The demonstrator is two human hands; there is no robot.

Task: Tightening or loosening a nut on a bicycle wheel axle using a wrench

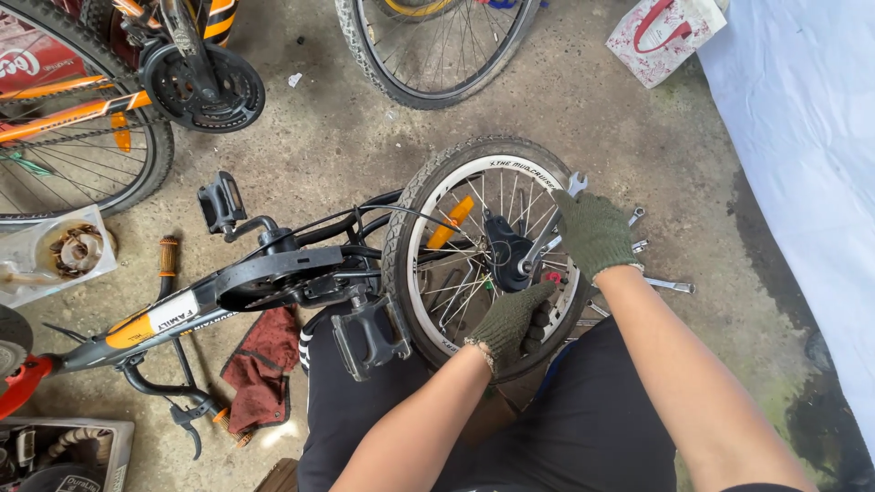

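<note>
A small black and orange bicycle [228, 292] lies on its side on the concrete floor. Its rear wheel [437, 196] is just in front of my knees. My left hand [512, 321], in a green knit glove, grips the tyre and rim at the wheel's near edge. In the same kind of glove, my right hand [592, 232] is closed on a silver spanner [558, 228] that reaches in to the hub axle [521, 266]. The spanner's open end pokes out above my fingers. A black pedal [369, 337] sits by my left knee.
More spanners [670, 285] lie on the floor right of the wheel. A red rag [264, 364] lies under the frame. Another orange bicycle [82, 109] and a loose wheel [437, 50] stand at the top. A white sheet [811, 164] covers the right side; a red-and-white bag [661, 32] sits at its corner.
</note>
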